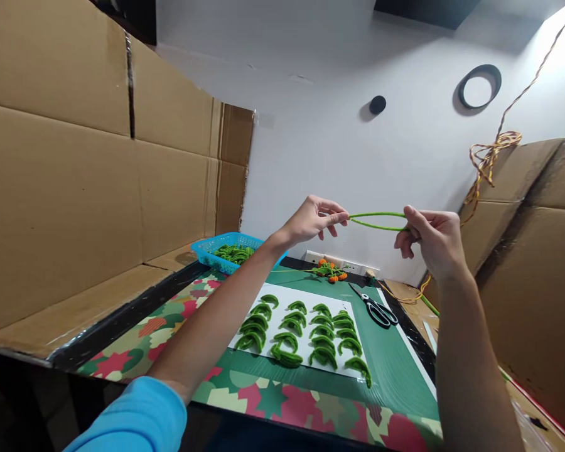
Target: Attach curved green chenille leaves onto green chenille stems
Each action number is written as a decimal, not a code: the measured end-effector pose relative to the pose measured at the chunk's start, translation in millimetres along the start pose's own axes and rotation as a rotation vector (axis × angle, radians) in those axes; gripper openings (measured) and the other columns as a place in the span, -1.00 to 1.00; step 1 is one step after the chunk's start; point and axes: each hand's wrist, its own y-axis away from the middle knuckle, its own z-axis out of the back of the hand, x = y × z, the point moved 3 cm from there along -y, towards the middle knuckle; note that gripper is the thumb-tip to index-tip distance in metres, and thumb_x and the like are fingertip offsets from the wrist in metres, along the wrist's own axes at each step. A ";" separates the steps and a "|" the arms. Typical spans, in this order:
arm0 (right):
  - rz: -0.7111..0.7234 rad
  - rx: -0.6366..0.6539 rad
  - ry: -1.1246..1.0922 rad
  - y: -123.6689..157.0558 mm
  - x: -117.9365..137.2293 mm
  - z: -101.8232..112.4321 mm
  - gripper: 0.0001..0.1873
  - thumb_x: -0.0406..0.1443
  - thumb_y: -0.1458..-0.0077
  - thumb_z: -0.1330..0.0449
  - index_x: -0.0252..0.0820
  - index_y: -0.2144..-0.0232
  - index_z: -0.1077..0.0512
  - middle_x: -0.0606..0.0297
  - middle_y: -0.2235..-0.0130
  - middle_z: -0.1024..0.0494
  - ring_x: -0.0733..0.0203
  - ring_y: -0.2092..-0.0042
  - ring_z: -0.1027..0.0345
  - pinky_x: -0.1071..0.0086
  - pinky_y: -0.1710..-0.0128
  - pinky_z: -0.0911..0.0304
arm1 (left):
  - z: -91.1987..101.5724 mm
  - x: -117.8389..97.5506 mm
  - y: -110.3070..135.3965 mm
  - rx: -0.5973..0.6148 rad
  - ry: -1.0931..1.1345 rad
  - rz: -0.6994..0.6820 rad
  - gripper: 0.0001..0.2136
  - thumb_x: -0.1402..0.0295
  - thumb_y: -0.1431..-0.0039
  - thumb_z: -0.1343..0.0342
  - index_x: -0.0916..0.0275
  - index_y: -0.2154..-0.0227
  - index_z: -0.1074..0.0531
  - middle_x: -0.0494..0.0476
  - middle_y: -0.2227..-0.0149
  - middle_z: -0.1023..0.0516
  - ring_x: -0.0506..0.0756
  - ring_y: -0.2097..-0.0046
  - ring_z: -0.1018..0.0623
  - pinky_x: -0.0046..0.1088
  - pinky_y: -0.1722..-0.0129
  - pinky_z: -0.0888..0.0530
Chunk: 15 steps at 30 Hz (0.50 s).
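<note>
A thin green pipe cleaner [377,214], bent into a narrow loop, stretches between my hands above the table. My left hand [321,217] pinches its closed tip between thumb and fingertips. On the other side, my right hand [430,235] grips both strands with thumb and fingers; whatever lies inside that grip is hidden. Below, a white sheet [306,295] carries several rows of curved green fuzzy pieces [321,329]. One of these pieces, at the front right, hangs over the sheet's edge.
Black-handled scissors [379,312] lie right of the sheet. Behind it are orange flowers [329,270] with green stems. A blue basket [207,254] of green pieces stands at back left. Cardboard walls [179,150] flank the table, and a twisted cord [487,157] hangs at right.
</note>
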 end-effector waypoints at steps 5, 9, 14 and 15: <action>-0.097 0.033 -0.102 1.8 3.7 0.4 -0.34 0.07 -0.19 -0.35 -0.05 0.69 -0.12 0.41 0.75 -0.30 0.40 0.80 0.01 0.41 0.83 0.10 | -4.0 0.3 0.3 -0.080 -0.033 -0.059 -0.63 0.05 -0.21 -0.34 0.32 0.20 -0.65 0.29 0.21 -0.69 -0.01 0.41 -0.60 -0.53 0.58 -0.38; -0.161 0.012 -0.148 4.0 6.4 1.8 -0.38 0.04 -0.17 -0.37 -0.06 0.67 -0.16 0.44 0.76 -0.28 0.43 0.81 0.08 0.42 0.85 0.10 | -6.6 -2.4 1.8 -0.083 -0.001 -0.083 -0.61 0.02 -0.21 -0.34 0.32 0.20 -0.65 0.29 0.21 -0.68 -0.01 0.45 -0.59 -0.50 0.59 -0.37; -0.182 0.008 -0.120 3.7 2.9 4.1 -0.43 0.03 -0.17 -0.37 -0.06 0.65 -0.23 0.49 0.77 -0.21 0.45 0.81 0.15 0.42 0.86 0.07 | -7.6 -3.3 2.6 -0.108 -0.058 -0.059 -0.60 0.00 -0.20 -0.35 0.31 0.22 -0.65 0.27 0.24 -0.67 -0.02 0.45 -0.58 -0.50 0.60 -0.35; -0.185 0.009 -0.115 3.5 2.0 4.4 -0.44 0.03 -0.18 -0.37 -0.06 0.64 -0.24 0.50 0.77 -0.21 0.45 0.80 0.16 0.42 0.86 0.07 | -7.6 -3.2 2.5 -0.114 -0.068 -0.056 -0.60 0.01 -0.19 -0.35 0.31 0.23 -0.65 0.26 0.26 -0.66 -0.01 0.44 -0.57 -0.50 0.60 -0.34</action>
